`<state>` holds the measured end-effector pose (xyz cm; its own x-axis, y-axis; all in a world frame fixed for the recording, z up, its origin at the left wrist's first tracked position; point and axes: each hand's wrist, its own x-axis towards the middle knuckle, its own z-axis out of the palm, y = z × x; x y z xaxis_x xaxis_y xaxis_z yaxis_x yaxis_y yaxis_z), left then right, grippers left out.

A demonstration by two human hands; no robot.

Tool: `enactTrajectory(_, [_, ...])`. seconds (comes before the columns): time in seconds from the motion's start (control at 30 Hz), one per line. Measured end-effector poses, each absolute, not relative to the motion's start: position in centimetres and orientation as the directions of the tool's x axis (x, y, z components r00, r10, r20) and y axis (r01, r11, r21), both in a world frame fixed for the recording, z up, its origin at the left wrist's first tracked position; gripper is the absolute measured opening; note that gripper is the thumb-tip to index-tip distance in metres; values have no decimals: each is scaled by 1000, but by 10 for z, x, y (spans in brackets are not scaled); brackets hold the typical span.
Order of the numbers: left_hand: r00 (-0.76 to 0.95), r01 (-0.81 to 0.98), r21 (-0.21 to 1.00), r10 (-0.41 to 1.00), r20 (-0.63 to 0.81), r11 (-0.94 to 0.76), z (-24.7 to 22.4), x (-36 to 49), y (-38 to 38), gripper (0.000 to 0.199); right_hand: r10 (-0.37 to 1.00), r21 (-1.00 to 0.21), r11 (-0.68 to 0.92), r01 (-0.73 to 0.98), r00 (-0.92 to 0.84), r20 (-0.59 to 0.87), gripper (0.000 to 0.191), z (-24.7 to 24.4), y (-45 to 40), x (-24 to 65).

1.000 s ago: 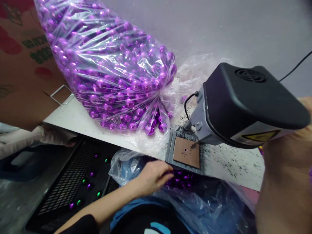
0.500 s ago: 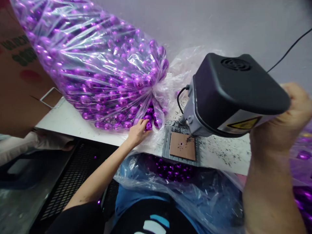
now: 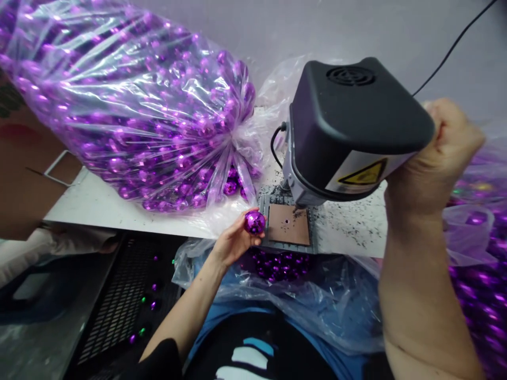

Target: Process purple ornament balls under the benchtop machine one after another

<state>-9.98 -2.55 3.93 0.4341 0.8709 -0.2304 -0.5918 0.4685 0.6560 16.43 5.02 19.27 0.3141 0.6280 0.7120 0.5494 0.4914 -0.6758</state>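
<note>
Between the fingers and thumb of my left hand (image 3: 232,244) is a shiny purple bauble (image 3: 254,222) with a faceted, mirror-like surface. It is just left of a square brown board (image 3: 298,230) with a small dark hole in the middle. That board lies on the grey slotted base (image 3: 312,244) of a small drill press (image 3: 360,116) with a black housing. My right hand (image 3: 455,134) is closed at the housing's right side; whatever it grips is hidden. Below the base, a plastic bag on my lap holds many purple baubles (image 3: 281,265).
A big clear bag of purple baubles (image 3: 158,121) lies across the left of the white table (image 3: 170,225), beside a cardboard box (image 3: 35,179). More bagged baubles (image 3: 485,306) are at right. Dark shavings (image 3: 348,219) litter the tabletop. A black crate (image 3: 109,301) stands below left.
My left hand has moved right and nearer to me from the big bag's neck, bringing a purple bauble beside the board. My right hand stays at the drill press; the view has shifted.
</note>
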Motion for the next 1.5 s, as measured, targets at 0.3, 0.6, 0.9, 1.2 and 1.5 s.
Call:
enactTrajectory(0.3, [243,-242,935,949,-200,259,30,-77,-19,47,619,-663,515,544,299,726,58,192,52,165])
enactTrajectory(0.6, [251,243,964,967,44,-107,17,-43,5,58,631,-676,510,532,304,714,58,193,50,162])
enactTrajectory(0.9, [354,508,751,897,264,-422,17,-31,17,44,636,-677,515,526,295,713,58,192,50,163])
enactTrajectory(1.2, [354,490,779,906,234,-392,17,-25,15,40,644,-676,515,527,283,711,56,193,48,162])
enactTrajectory(1.5, [307,483,802,925,223,-353,14,-15,8,30,652,-680,509,528,279,705,52,195,45,161])
